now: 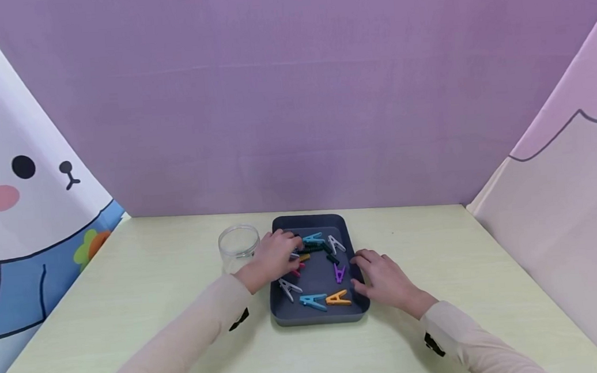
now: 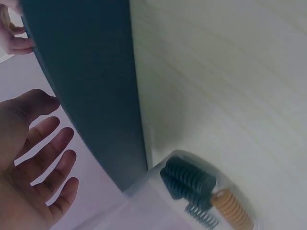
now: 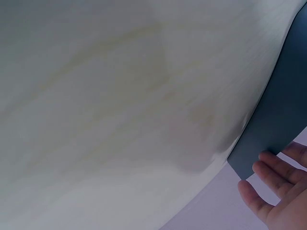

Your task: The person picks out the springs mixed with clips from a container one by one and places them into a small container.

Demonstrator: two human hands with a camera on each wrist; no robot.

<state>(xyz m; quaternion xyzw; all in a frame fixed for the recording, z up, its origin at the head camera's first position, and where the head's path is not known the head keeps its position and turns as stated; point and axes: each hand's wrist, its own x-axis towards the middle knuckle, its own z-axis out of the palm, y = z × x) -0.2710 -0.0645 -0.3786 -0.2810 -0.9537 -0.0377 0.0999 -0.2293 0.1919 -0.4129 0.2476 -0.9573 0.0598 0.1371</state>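
A dark grey tray [image 1: 318,320] holds plastic clothespins in several colours, among them blue clothespins [image 1: 314,301], an orange clothespin [image 1: 338,298] and a purple clothespin [image 1: 339,273]. Dark green springs [image 1: 311,247] lie toward its back. My left hand [image 1: 272,260] reaches over the tray's left rim, fingers loosely bent above the pieces; the left wrist view shows nothing gripped. My right hand [image 1: 385,278] rests its fingers at the tray's right rim, holding no piece. Left of the tray stands a clear jar [image 1: 239,241], partly behind my left hand.
Inside the jar, the left wrist view shows dark springs [image 2: 189,177], an orange spring [image 2: 232,211] and a thin metal spring [image 2: 201,217]. The pale wooden table [image 1: 464,256] meets a purple cloth backdrop [image 1: 294,123] behind. Printed cloth hangs on both sides.
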